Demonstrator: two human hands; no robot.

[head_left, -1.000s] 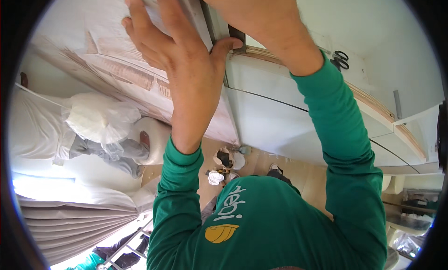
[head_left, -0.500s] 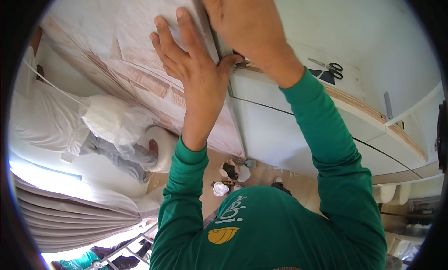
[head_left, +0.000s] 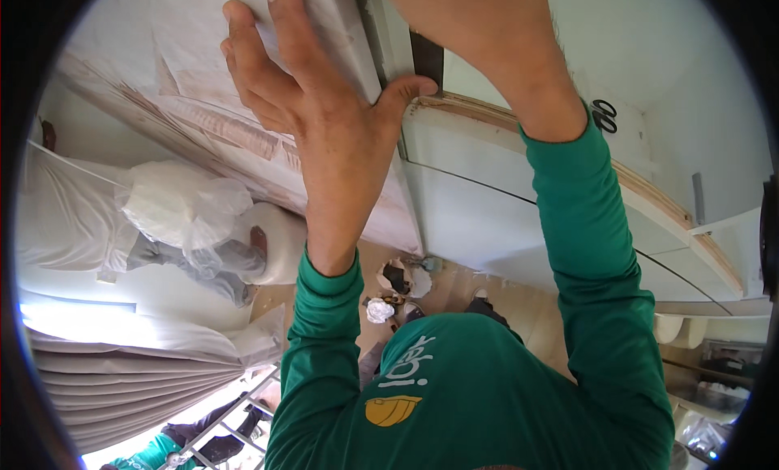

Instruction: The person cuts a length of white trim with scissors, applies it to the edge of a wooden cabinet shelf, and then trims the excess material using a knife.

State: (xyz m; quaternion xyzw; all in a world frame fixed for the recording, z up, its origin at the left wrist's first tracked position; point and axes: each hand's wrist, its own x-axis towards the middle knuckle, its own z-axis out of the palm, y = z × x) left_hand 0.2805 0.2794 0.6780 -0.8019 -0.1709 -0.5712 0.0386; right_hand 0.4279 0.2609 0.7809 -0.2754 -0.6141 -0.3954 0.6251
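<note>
My left hand (head_left: 329,117) lies with spread fingers against a tall panel (head_left: 203,32) under pinkish-white sheeting. Its thumb reaches past the panel's edge and touches the lower end of a dark flat strip (head_left: 428,62). That strip stands in the corner where a pale cabinet (head_left: 462,182) with a bare wood edge (head_left: 487,114) meets the panel. Up and to the right is my right hand (head_left: 495,40), cut off by the top of the picture. Its fingers are out of sight, so whether they hold anything cannot be seen.
Black-handled scissors (head_left: 604,115) lie on the cabinet's ledge beside my right cuff. Plastic-wrapped furniture (head_left: 182,202) is at left, above a grey curtain (head_left: 138,381). Another person in green (head_left: 150,454) is by a metal ladder (head_left: 231,429). Bags and debris (head_left: 398,283) lie on the floor.
My right hand has shifted right, uncovering the dark strip, and its sleeve now hides most of the scissors. My left hand has moved slightly left, with its thumb still at the corner.
</note>
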